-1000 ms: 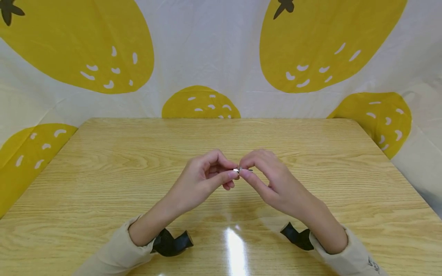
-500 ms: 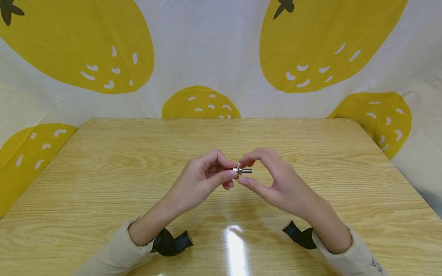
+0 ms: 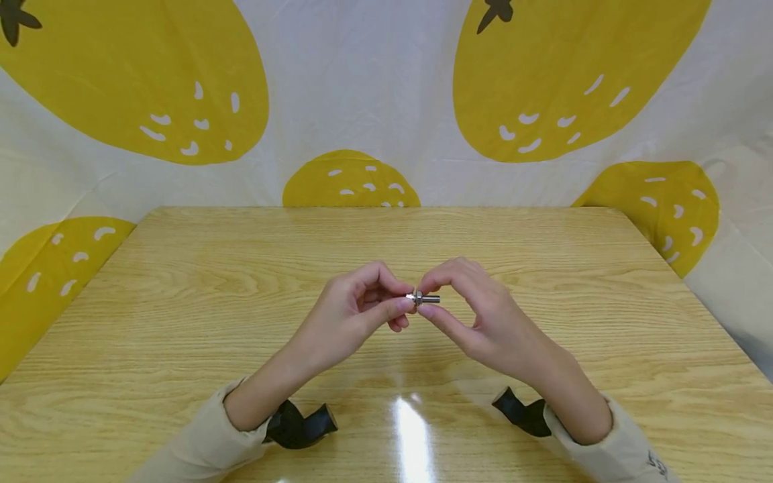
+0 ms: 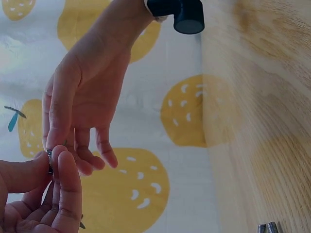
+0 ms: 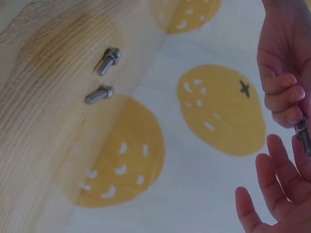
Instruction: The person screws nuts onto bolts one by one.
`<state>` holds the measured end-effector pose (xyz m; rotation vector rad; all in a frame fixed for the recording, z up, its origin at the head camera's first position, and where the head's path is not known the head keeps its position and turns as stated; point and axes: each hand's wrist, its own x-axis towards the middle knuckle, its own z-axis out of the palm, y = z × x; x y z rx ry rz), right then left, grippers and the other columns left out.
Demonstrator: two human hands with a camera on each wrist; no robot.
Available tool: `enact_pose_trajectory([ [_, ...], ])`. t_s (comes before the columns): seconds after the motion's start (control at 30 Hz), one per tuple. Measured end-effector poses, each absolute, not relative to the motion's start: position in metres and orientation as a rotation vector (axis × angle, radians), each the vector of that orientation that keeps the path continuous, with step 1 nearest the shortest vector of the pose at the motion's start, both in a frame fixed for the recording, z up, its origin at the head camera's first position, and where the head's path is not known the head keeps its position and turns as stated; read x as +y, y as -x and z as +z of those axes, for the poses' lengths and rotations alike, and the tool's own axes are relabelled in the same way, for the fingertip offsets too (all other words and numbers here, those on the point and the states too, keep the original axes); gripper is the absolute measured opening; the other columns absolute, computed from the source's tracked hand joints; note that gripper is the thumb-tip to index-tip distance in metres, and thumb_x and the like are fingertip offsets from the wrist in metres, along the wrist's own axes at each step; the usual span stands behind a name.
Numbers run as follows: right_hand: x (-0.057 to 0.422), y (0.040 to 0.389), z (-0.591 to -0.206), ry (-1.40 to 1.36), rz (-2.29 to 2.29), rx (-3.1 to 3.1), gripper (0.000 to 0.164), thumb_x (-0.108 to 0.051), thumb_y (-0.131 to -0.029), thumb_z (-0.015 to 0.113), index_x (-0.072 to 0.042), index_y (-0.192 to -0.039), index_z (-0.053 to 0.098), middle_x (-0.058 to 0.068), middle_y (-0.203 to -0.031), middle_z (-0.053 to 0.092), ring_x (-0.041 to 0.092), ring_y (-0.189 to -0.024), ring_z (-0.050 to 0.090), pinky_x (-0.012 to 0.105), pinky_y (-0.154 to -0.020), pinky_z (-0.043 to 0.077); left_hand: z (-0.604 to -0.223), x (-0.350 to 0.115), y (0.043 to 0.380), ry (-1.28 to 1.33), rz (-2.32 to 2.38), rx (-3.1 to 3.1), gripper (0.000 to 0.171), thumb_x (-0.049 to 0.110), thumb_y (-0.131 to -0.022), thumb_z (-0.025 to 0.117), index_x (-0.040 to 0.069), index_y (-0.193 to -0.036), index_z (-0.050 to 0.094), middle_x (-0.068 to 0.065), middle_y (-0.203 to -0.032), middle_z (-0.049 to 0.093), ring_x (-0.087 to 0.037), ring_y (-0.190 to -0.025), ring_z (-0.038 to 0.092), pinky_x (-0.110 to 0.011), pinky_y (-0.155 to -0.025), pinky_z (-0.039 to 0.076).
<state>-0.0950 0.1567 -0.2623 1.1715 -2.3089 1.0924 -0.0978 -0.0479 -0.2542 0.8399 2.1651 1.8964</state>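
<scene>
My left hand pinches the head end of a small silver bolt between thumb and index finger, above the table. The bolt lies level, its bare threaded end pointing right. On it, close beside the left fingertips, sits a hex nut. My right hand arches over the shank, thumb and index fingertips at the edges of the nut from below and above. In the right wrist view the threaded end of the bolt shows beside the right fingers; the left hand's other fingers are curled.
Two more silver bolts, one above the other, lie on the wooden table in the right wrist view. Behind the table hangs a white cloth with yellow fruit prints. Black wrist mounts stick out below the sleeves.
My right thumb and index finger were together over the nut, parted to show the shank, and now close in on it again. The left hand keeps its hold on the bolt.
</scene>
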Motion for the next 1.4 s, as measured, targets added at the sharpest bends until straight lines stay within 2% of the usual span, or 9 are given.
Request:
enact_pose_trajectory([
  [0.1,0.1557,0.0946,-0.2626,-1.166,1.099,-2.325,0.019,-0.005,-0.087,0.064,-0.009,-0.104,0.057,-0.002,-0.102,0.058,0.01,-0.096,0.051,0.025,-0.085,0.043,-0.2541,-0.0477,0.0977,-0.842,1.899,2.163,0.005,-0.001,-0.088,0.059,-0.002,-0.093,0.057,-0.016,-0.091,0.066,-0.027,-0.07,0.065,-0.032,-0.066,0.057],
  [0.23,0.1544,0.0946,-0.2637,-1.156,1.087,-2.35,0.015,-0.003,-0.088,0.061,-0.01,-0.1,0.057,-0.004,-0.1,0.058,0.01,-0.096,0.05,0.026,-0.086,0.041,-0.2546,-0.0474,0.0976,-0.86,1.898,2.164,0.005,-0.001,-0.088,0.059,-0.002,-0.093,0.057,-0.016,-0.09,0.066,-0.018,-0.069,0.064,-0.032,-0.066,0.057],
  [0.37,0.1535,0.0953,-0.2653,-1.133,1.056,-2.372,0.008,-0.006,-0.092,0.056,-0.013,-0.094,0.059,-0.006,-0.097,0.06,0.009,-0.095,0.051,0.028,-0.087,0.04,-0.2553,-0.047,0.0974,-0.865,1.888,2.167,0.005,0.0,-0.088,0.059,-0.001,-0.093,0.058,-0.016,-0.09,0.066,-0.018,-0.069,0.065,-0.032,-0.066,0.057],
  [0.5,0.1533,0.0955,-0.2657,-1.099,1.028,-2.393,0.013,-0.012,-0.096,0.051,-0.015,-0.089,0.062,-0.007,-0.095,0.061,0.009,-0.096,0.051,0.03,-0.087,0.039,-0.2557,-0.0469,0.0972,-0.858,1.876,2.171,0.005,0.001,-0.089,0.059,-0.001,-0.093,0.058,-0.015,-0.091,0.067,-0.021,-0.07,0.065,-0.032,-0.067,0.057],
  [0.63,0.1545,0.0946,-0.2643,-1.08,1.04,-2.41,0.005,-0.016,-0.093,0.057,-0.014,-0.097,0.061,-0.006,-0.1,0.06,0.01,-0.099,0.05,0.03,-0.088,0.041,-0.256,-0.0469,0.0974,-0.866,1.88,2.17,0.005,0.0,-0.089,0.059,-0.002,-0.093,0.057,-0.016,-0.092,0.067,-0.018,-0.069,0.065,-0.032,-0.066,0.057],
  [0.77,0.1558,0.0936,-0.2626,-1.096,1.088,-2.378,0.027,-0.014,-0.084,0.069,-0.011,-0.108,0.056,-0.002,-0.107,0.057,0.011,-0.102,0.05,0.027,-0.089,0.044,-0.2561,-0.0472,0.0976,-0.876,1.889,2.164,0.005,-0.001,-0.088,0.059,-0.002,-0.093,0.057,-0.016,-0.091,0.066,-0.013,-0.068,0.064,-0.032,-0.066,0.057],
  [0.83,0.1557,0.0938,-0.2621,-1.129,1.105,-2.333,0.031,-0.011,-0.082,0.071,-0.009,-0.108,0.055,0.0,-0.107,0.057,0.012,-0.102,0.051,0.026,-0.09,0.044,-0.2561,-0.0473,0.0979,-0.878,1.891,2.162,0.005,-0.001,-0.088,0.059,-0.002,-0.093,0.057,-0.016,-0.091,0.066,-0.013,-0.068,0.064,-0.032,-0.065,0.057],
  [1.1,0.1552,0.096,-0.2635,-1.194,1.099,-2.239,0.025,-0.006,-0.083,0.068,-0.005,-0.105,0.056,0.002,-0.104,0.059,0.012,-0.098,0.052,0.021,-0.087,0.044,-0.2558,-0.0473,0.0989,-0.852,1.892,2.154,0.005,-0.002,-0.089,0.058,-0.002,-0.093,0.057,-0.016,-0.092,0.067,-0.016,-0.069,0.064,-0.031,-0.065,0.057],
  [1.4,0.1543,0.0955,-0.2635,-1.161,1.074,-2.3,0.013,-0.01,-0.089,0.062,-0.009,-0.102,0.058,-0.003,-0.101,0.059,0.011,-0.098,0.051,0.025,-0.087,0.042,-0.2562,-0.0472,0.0988,-0.871,1.898,2.154,0.004,-0.001,-0.089,0.058,-0.002,-0.093,0.057,-0.016,-0.09,0.066,-0.013,-0.068,0.064,-0.032,-0.065,0.057],
])
